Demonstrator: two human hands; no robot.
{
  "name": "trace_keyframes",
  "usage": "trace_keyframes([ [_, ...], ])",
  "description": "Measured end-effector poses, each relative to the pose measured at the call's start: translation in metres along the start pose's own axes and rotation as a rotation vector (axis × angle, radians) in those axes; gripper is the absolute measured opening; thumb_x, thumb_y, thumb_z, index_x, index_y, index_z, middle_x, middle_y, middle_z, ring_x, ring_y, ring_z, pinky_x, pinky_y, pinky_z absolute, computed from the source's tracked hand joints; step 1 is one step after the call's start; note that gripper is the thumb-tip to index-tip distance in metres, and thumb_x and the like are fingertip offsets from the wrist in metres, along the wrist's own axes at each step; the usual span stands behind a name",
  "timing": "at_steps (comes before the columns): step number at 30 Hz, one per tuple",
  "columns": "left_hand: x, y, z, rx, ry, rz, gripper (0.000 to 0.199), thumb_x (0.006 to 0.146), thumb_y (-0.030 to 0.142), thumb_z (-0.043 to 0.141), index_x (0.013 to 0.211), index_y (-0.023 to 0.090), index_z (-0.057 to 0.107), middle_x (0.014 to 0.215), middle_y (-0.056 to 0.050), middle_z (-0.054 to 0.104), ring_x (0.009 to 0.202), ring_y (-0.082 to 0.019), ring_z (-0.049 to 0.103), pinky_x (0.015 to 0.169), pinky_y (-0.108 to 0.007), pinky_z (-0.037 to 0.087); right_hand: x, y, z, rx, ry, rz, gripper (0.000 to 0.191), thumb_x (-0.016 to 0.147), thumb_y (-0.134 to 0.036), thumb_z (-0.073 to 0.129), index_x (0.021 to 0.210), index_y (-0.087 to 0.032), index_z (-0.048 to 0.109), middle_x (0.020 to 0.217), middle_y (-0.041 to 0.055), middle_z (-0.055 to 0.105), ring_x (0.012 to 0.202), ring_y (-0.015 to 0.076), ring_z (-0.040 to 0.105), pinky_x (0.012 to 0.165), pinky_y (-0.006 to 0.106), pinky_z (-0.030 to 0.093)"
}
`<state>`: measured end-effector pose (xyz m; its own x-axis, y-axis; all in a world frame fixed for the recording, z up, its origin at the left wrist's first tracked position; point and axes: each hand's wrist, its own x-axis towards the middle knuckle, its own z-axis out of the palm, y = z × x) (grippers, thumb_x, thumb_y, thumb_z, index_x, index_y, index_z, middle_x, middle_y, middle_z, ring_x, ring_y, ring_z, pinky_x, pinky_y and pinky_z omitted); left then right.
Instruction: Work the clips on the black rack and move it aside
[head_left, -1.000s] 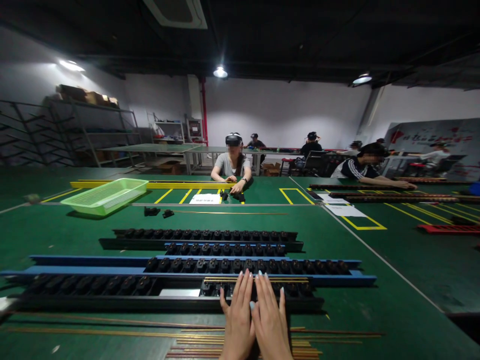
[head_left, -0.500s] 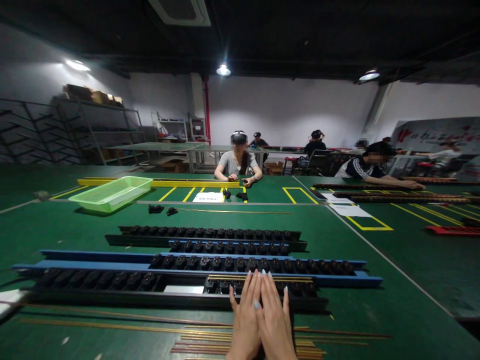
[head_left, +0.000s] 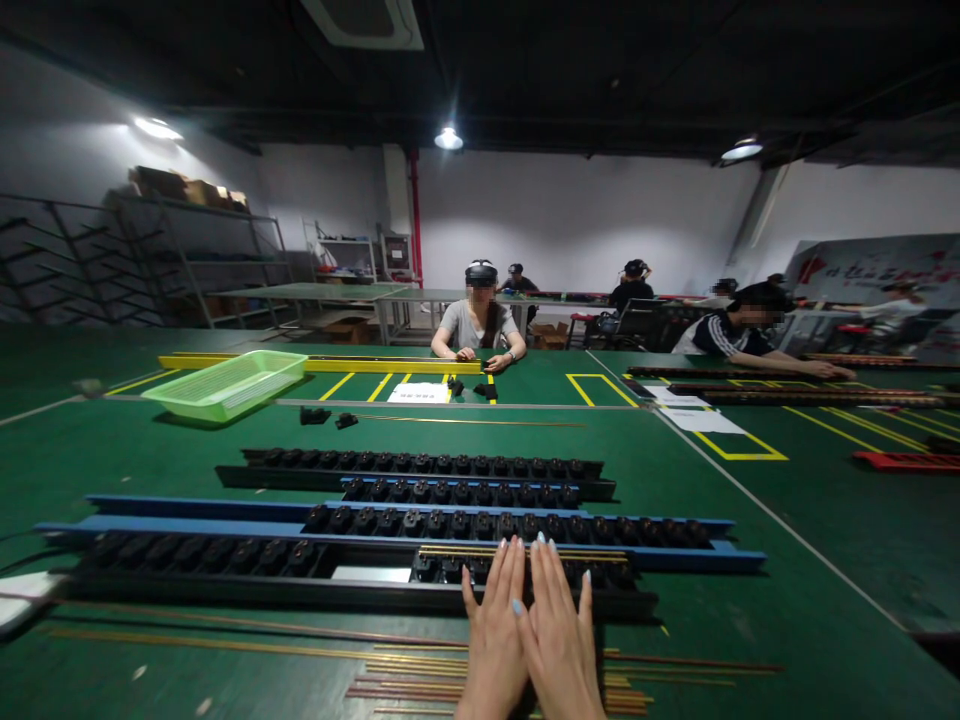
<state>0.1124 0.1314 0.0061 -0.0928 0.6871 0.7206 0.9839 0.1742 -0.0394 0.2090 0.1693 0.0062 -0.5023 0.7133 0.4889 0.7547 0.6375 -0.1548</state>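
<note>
My left hand and my right hand lie side by side, palms down, fingers stretched forward. Their fingertips rest on thin brass rods that run along the top of black socket modules. These modules sit in the nearest black channel, which also holds a row of black modules at its left end. Under and beside my wrists, several loose brass and copper-coloured rods lie on the green table. Neither hand grips anything; what is under the palms is hidden.
Behind the nearest channel lie a blue channel and another black channel, both with modules. A green basket stands at the back left. A person sits across the table near a yellow channel; another person works at right.
My right hand has shifted slightly to the right, opening a small gap between the fingers of the two hands. The rods stay where they were.
</note>
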Motion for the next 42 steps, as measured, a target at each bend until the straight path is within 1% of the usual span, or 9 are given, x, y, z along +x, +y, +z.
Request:
trace_keyframes([
  [2,0.002,0.001,-0.002,-0.007,0.013,0.001,0.060,0.082,0.015,0.037,0.142,0.023,0.035,0.143,-0.001,0.048,0.145,-0.013,0.005,0.115,-0.047,-0.013,0.000,0.001,-0.001,-0.008,-0.013,0.009,0.059,0.096,-0.046,0.023,0.148,-0.025,0.008,0.152,0.0061,0.027,0.139,0.0245,0.029,0.113,0.058,0.014],
  [7,0.003,0.001,-0.004,-0.040,0.031,-0.019,0.062,0.082,0.016,0.038,0.143,0.022,0.032,0.142,0.000,0.049,0.144,-0.012,0.008,0.115,-0.046,-0.013,0.000,-0.001,-0.005,0.003,-0.072,0.031,0.056,0.096,-0.046,0.022,0.148,-0.024,0.014,0.152,0.0042,0.026,0.140,0.0231,0.027,0.112,0.057,0.019],
  [11,0.001,0.001,-0.005,-0.067,-0.029,-0.020,0.063,0.083,0.015,0.038,0.145,0.023,0.027,0.143,-0.002,0.047,0.142,-0.013,0.017,0.114,-0.044,-0.014,0.001,0.001,-0.008,0.029,-0.077,0.029,0.057,0.096,-0.047,0.022,0.148,-0.025,0.013,0.151,0.0051,0.029,0.140,0.0230,0.028,0.112,0.057,0.019],
  [14,0.000,0.001,-0.007,-0.086,-0.082,-0.031,0.062,0.085,0.016,0.036,0.146,0.022,0.024,0.146,-0.004,0.043,0.140,-0.015,0.023,0.114,-0.044,-0.015,0.000,0.008,-0.010,0.032,-0.054,0.077,0.058,0.096,-0.047,0.021,0.148,-0.024,0.014,0.152,0.0061,0.029,0.140,0.0225,0.028,0.112,0.058,0.017],
  [19,0.001,0.002,-0.010,-0.106,-0.091,-0.044,0.061,0.087,0.020,0.039,0.147,0.023,0.023,0.146,-0.004,0.044,0.139,-0.016,0.027,0.115,-0.044,-0.011,0.001,0.019,-0.012,0.012,-0.043,0.128,0.056,0.097,-0.045,0.020,0.148,-0.022,0.021,0.152,0.0059,0.029,0.141,0.0215,0.025,0.113,0.057,0.012],
  [23,0.001,0.002,-0.010,-0.125,-0.095,-0.049,0.062,0.087,0.020,0.039,0.147,0.023,0.022,0.146,-0.004,0.043,0.139,-0.016,0.028,0.115,-0.045,-0.010,0.003,0.018,-0.013,0.024,-0.047,0.118,0.056,0.097,-0.045,0.022,0.147,-0.021,0.023,0.151,0.0057,0.030,0.141,0.0205,0.025,0.114,0.056,0.010],
  [27,0.000,0.002,-0.010,-0.127,-0.114,-0.057,0.062,0.088,0.023,0.040,0.147,0.023,0.022,0.146,-0.006,0.044,0.138,-0.017,0.030,0.116,-0.046,-0.002,0.002,0.019,-0.014,0.016,0.003,0.135,0.057,0.097,-0.044,0.021,0.148,-0.019,0.020,0.152,0.0069,0.029,0.141,0.0200,0.024,0.114,0.054,0.010],
  [34,0.000,0.003,-0.010,-0.126,-0.114,-0.055,0.059,0.091,0.026,0.038,0.147,0.022,0.021,0.148,-0.004,0.040,0.140,-0.015,0.026,0.114,-0.044,-0.012,0.001,0.025,-0.009,-0.024,0.015,0.139,0.058,0.097,-0.046,0.021,0.148,-0.020,0.020,0.151,0.0082,0.031,0.141,0.0216,0.025,0.114,0.055,0.010],
  [42,-0.001,0.002,-0.010,-0.108,-0.135,-0.051,0.060,0.090,0.027,0.038,0.147,0.023,0.021,0.149,-0.003,0.038,0.140,-0.017,0.025,0.116,-0.046,-0.005,-0.001,0.027,-0.004,-0.006,0.062,0.150,0.057,0.097,-0.044,0.019,0.149,-0.021,0.016,0.151,0.0079,0.032,0.140,0.0202,0.026,0.114,0.055,0.011],
])
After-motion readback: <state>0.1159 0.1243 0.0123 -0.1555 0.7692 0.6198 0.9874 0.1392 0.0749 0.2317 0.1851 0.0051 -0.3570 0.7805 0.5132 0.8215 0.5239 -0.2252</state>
